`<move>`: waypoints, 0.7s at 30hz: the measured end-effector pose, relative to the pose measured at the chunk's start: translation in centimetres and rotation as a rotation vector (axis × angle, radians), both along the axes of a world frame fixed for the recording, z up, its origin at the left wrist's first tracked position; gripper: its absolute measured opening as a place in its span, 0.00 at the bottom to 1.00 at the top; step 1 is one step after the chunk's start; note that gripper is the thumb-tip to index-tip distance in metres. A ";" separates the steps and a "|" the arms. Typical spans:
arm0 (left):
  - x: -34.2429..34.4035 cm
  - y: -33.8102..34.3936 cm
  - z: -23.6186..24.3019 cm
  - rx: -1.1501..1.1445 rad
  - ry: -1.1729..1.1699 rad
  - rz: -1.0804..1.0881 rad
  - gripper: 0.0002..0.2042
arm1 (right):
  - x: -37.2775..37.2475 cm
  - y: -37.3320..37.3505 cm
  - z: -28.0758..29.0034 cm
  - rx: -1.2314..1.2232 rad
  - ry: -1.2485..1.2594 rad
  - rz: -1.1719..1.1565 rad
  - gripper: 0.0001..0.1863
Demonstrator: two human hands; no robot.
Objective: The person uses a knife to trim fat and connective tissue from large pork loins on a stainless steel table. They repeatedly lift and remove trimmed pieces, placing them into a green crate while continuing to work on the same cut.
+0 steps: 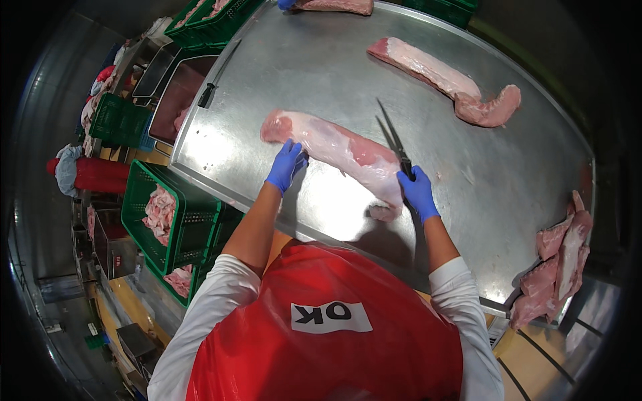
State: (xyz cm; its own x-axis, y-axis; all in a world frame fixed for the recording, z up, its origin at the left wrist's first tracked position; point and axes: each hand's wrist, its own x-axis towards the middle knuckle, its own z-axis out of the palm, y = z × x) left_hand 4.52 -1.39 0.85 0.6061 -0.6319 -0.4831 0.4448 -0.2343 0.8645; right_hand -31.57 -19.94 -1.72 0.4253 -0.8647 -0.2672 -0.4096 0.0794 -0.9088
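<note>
A long pale-pink pork loin (pixel 334 144) lies slantwise on the steel table in front of me, its fatty side partly up. My left hand (pixel 287 165), in a blue glove, grips its near edge close to the left end. By the loin's right end, my right hand (pixel 418 192), also gloved in blue, is closed round the dark handle of a knife (pixel 394 137). The narrow blade points up and away, past the loin's far side. A second thin dark line runs beside it; whether it is a reflection or another blade, I cannot tell.
Another loin (pixel 428 67) lies at the far right of the table (pixel 287 73); cut meat pieces (pixel 558 264) overhang the right corner. A second knife (pixel 208 93) rests along the left rim. Green crates (pixel 170 214) with trimmings stand at left. A blue-gloved hand (pixel 286 3) touches meat at the far edge.
</note>
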 end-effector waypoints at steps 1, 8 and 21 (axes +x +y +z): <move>0.2 -0.5 -0.5 0.066 -0.075 -0.004 0.26 | -0.7 0.8 0.2 0.070 0.004 0.070 0.15; -4.8 0.7 -3.5 0.249 -0.918 -0.408 0.34 | -6.8 5.4 1.0 0.295 -0.168 0.018 0.12; -6.1 -10.4 2.8 0.217 -1.797 -1.323 0.53 | -11.2 10.5 0.9 0.393 -0.010 -0.290 0.14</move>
